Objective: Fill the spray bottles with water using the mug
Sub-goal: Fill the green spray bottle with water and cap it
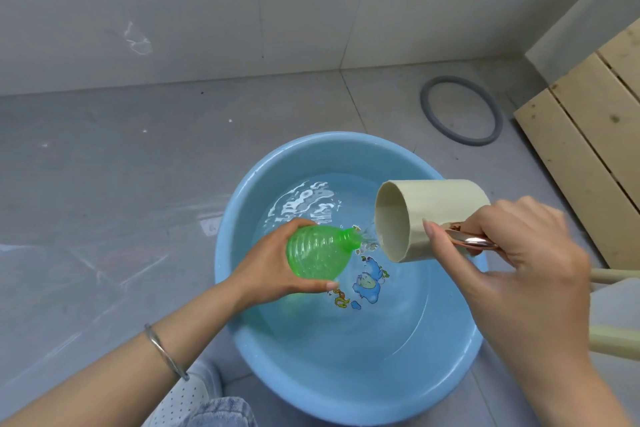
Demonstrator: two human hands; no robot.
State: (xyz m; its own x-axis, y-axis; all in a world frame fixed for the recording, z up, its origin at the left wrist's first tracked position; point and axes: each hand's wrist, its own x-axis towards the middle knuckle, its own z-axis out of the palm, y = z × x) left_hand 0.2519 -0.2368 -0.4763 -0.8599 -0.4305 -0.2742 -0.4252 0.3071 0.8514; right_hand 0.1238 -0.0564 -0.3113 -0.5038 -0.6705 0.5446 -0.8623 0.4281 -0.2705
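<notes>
- The left grip (270, 267) is wrapped round the body of the green spray bottle (318, 250), thumb along the near side and fingers curled over the far side. The bottle has no spray head on it and lies tilted, its neck (351, 236) pointing right.
- The right grip (519, 253) is closed on the mug's shiny copper-coloured handle (471, 241), thumb pressed on top. The beige mug (433, 211) is tipped nearly onto its side, its mouth facing left toward the bottle.
- A thin stream of water (369, 234) leaves the mug's lower lip and meets the bottle neck. Lip and neck are just apart, and some of the water seems to splash past the narrow opening.
- Both things are held above the blue basin (235, 218), over the middle of its rippled water, so any spill falls back in.
- The pour would likely go better with the bottle raised nearer upright and the lip right over the opening — the mug then tipped slowly, so the stream stays narrower than the neck.
- How full the bottle is cannot be told through the ribbed green plastic; the left grip should be ready for it to get heavier.
- The basin stands on the floor (104, 184), well apart from the far edge at the wall. A grey ring (429, 114) lies toward the far right corner, beside wooden slats (588, 135) along the right edge.
</notes>
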